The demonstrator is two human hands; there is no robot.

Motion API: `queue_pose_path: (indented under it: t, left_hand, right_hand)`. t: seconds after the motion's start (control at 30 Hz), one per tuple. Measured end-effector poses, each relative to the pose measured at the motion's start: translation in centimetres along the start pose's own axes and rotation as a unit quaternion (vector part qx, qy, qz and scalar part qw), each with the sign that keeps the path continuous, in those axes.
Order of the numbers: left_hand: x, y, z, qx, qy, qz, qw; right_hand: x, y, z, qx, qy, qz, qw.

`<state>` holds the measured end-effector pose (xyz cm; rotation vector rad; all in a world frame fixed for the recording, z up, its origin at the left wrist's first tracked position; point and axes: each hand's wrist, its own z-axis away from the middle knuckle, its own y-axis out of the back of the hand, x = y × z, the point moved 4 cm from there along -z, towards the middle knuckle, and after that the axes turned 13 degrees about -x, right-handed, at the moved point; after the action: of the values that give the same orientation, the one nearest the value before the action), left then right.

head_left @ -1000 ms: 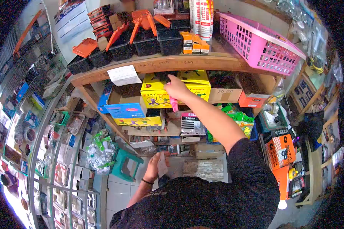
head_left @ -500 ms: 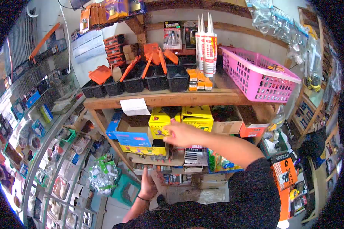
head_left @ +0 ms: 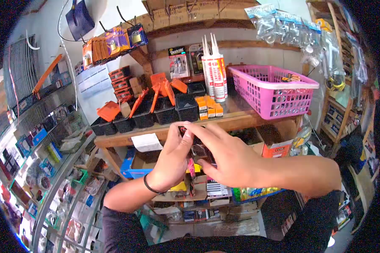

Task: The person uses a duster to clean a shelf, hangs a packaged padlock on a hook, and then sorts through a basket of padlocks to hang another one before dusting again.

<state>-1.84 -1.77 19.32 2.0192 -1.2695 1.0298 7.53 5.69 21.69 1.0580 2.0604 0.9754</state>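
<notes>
Both hands meet in front of the wooden shelf (head_left: 236,123), at the height of its front edge. My left hand (head_left: 172,158) and my right hand (head_left: 228,160) close round a small dark item (head_left: 199,150) between them. The fingers hide most of it. A pink piece (head_left: 191,167) hangs just below, between the palms. Black bins with orange lids (head_left: 164,114) stand on the shelf behind the hands, beside small orange boxes (head_left: 208,108). Below the hands, a blue open box (head_left: 135,172) is partly covered by my left forearm.
A pink basket (head_left: 274,95) and white sealant tubes (head_left: 214,76) stand on the shelf. Packaged padlocks (head_left: 114,42) hang at upper left, clear bags (head_left: 278,27) at upper right. A glass display rack (head_left: 67,202) runs along the left.
My right hand has risen from the yellow boxes, and my left hand has come up from below to meet it round the dark item. The view has tilted upward.
</notes>
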Motion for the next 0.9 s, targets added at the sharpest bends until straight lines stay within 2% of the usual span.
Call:
queue_pose_path:
  t: [0.03,0.1,0.13,0.17,0.23,0.27,0.3,0.33,0.43,0.5,0.53,0.6,0.7,0.77,0.8,0.87,0.9]
  left_hand:
    - [0.8,-0.1,-0.4,-0.028,-0.009,-0.013,0.999]
    - [2.3,0.3,-1.6,-0.023,-0.042,-0.093,0.994]
    - [3.3,0.2,-2.0,-0.013,-0.048,-0.113,0.992]
    - [4.2,0.3,-2.5,-0.003,-0.092,-0.155,0.984]
    - [5.5,1.0,-3.3,0.01,-0.096,-0.207,0.974]
    - [6.0,1.2,-3.9,0.008,-0.124,-0.17,0.978]
    - [6.7,1.7,-4.4,0.018,-0.155,-0.194,0.969]
    - [7.3,2.2,-4.8,0.022,-0.148,-0.188,0.971]
    - [9.8,3.9,-6.0,0.038,-0.174,-0.197,0.964]
    - [11.7,4.9,-6.4,0.037,-0.203,-0.195,0.959]
    - [12.3,5.6,-6.9,0.011,-0.208,-0.165,0.964]
    - [14.5,6.7,-7.4,0.009,-0.18,-0.247,0.952]
    - [17.1,9.2,-8.3,0.048,-0.207,-0.379,0.901]
    - [18.0,11.2,-8.7,0.091,-0.209,-0.454,0.861]
    - [18.3,12.3,-9.2,0.091,-0.215,-0.456,0.859]
    - [19.5,13.4,-9.5,0.095,-0.312,-0.621,0.713]
    - [19.9,14.1,-9.7,0.094,-0.319,-0.624,0.707]
  right_hand:
    - [0.1,0.4,0.0,0.0,0.002,0.007,1.0]
    - [-0.6,1.8,-0.2,0.035,0.036,0.036,0.998]
    - [-0.6,2.4,-0.2,0.009,-0.017,0.074,0.997]
    - [-1.0,3.2,-0.5,0.016,-0.038,0.128,0.991]
    - [-2.0,4.9,-1.5,0.028,-0.013,0.211,0.977]
    - [-2.6,5.6,-2.0,0.061,0.024,0.299,0.952]
    - [-3.0,6.1,-2.7,0.038,0.015,0.356,0.934]
    - [-3.4,6.6,-3.4,0.026,0.0,0.396,0.918]
    - [-3.8,7.3,-5.9,0.029,-0.011,0.444,0.896]
    - [-4.4,7.6,-7.7,0.081,-0.009,0.519,0.851]
    - [-4.7,7.9,-8.4,0.173,0.073,0.506,0.842]
    - [-4.6,8.5,-10.2,0.172,0.082,0.497,0.846]
    - [-4.3,9.2,-13.3,0.183,0.082,0.493,0.847]
    - [-4.0,9.8,-15.6,0.169,0.079,0.586,0.788]
    - [-3.8,10.2,-16.6,0.163,0.077,0.606,0.775]
    - [-3.5,10.4,-18.7,0.177,0.073,0.623,0.758]
    - [-3.2,10.4,-19.6,0.188,0.068,0.638,0.743]
